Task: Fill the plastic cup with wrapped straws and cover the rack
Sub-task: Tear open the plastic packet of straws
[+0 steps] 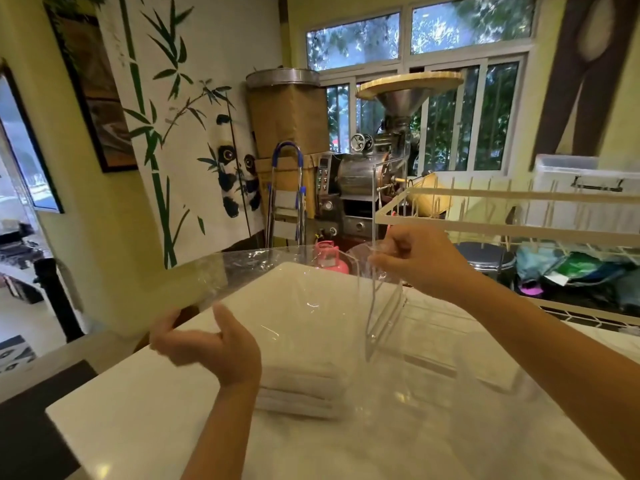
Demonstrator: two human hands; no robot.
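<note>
A large clear plastic sheet (277, 289) is held spread out above the white counter (156, 410). My left hand (211, 344) grips its near left edge, thumb on top. My right hand (415, 258) pinches its far right part, raised higher, so the sheet hangs in folds below it. The white wire rack (485, 230) with upright pegs stands to the right, behind my right hand. Under the sheet lies a stack of folded white cloths (301, 393). No plastic cup or wrapped straws show clearly in the head view.
A pink gas canister (329, 259) and a metal roasting machine (363, 181) stand beyond the counter. A folded stepladder (287, 202) leans by the panda wall hanging. Bags and a metal stool (485, 258) sit under the rack. The counter's left edge drops to the floor.
</note>
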